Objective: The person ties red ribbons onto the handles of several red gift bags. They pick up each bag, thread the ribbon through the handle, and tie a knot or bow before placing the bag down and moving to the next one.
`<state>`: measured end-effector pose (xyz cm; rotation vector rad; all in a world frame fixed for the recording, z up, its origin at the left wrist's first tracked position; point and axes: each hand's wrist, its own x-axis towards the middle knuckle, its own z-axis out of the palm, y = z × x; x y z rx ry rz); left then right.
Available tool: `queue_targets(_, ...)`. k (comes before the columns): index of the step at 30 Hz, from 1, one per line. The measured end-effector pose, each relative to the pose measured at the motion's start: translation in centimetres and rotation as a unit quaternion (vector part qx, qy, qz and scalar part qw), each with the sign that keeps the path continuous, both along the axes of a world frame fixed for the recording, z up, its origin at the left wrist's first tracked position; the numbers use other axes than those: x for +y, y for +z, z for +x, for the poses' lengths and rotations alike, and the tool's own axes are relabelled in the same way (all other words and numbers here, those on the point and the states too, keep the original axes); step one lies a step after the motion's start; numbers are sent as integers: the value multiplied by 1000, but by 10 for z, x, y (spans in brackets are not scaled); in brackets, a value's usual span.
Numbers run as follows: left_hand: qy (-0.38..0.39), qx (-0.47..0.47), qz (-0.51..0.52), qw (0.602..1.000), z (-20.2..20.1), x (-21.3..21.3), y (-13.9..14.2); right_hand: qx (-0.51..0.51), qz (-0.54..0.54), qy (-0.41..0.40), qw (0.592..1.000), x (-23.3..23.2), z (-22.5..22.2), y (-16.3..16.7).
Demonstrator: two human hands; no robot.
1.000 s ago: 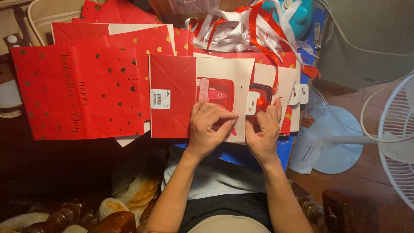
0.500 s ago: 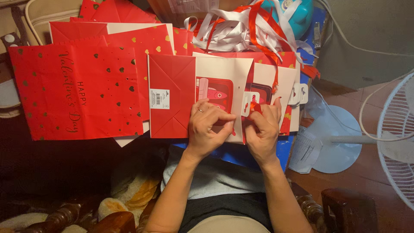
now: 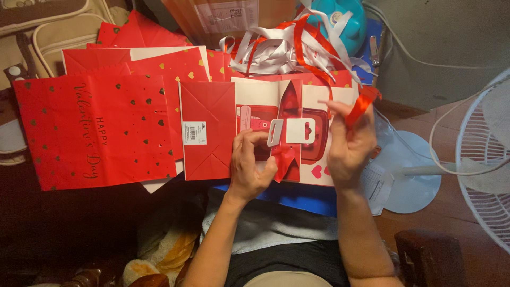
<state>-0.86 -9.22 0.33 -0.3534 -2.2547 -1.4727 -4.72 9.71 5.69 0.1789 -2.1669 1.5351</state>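
Observation:
A flattened red and white paper gift bag [image 3: 212, 127] lies on my lap over a blue sheet [image 3: 297, 194]. My left hand [image 3: 251, 167] presses on the bag beside a white hang tag [image 3: 292, 131] and pinches a red ribbon loop [image 3: 284, 159]. My right hand [image 3: 348, 143] is raised above the bag's right side, its fingers closed on the other end of the red ribbon [image 3: 362, 101], which is pulled up and to the right.
Several flat red gift bags with gold hearts [image 3: 95, 133] are stacked to the left. A heap of red and white ribbons [image 3: 287, 45] and a teal object [image 3: 345, 18] lie beyond. A white fan's base [image 3: 409, 175] and cage [image 3: 486, 159] stand right.
Both hands were pressed flat on the bag near the tag. Now my right hand has lifted and pulled a red ribbon up to the right, while my left hand holds the ribbon's lower part.

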Motion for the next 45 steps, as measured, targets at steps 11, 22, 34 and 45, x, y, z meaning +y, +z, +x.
queue_targets(11,0,-33,38,999,5,-11,-6,106,379,114,912,-11,-70,62)
queue_targets(22,-15,65,57,996,10,-18,3,11,256,160,953,-41,6,40)
queue_targets(34,33,225,-44,973,61,-41,55,-72,-308,215,924,-70,9,30)
queue_targets(45,282,195,-149,927,72,-103,36,-108,-323,357,870,-200,-32,14)
